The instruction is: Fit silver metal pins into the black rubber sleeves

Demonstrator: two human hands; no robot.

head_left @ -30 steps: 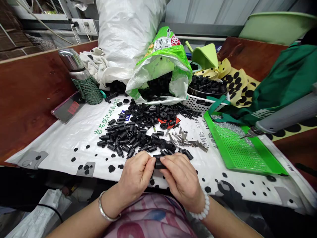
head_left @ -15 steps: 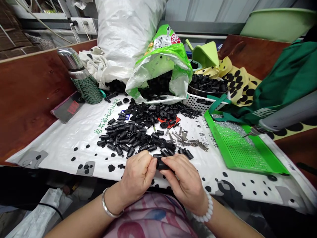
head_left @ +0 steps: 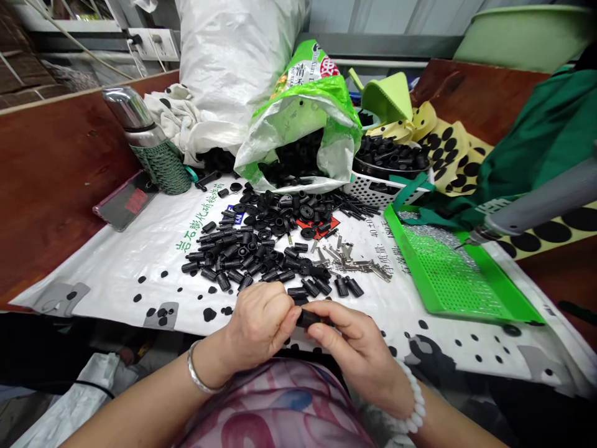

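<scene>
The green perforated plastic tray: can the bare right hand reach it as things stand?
Probably yes: only flat white sheeting seems to lie between the right hand and the green perforated plastic tray. However, the hand holds a small black cylindrical part, so its grip may need freeing first.

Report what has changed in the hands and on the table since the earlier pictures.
The right hand has shifted right and slightly toward the body, its wrist swung outward. The black cylindrical part between the hands has moved slightly right with it. No release or new hold shows. The left hand stays closed at the part's left end; the metal strips and green tray stay put.
</scene>
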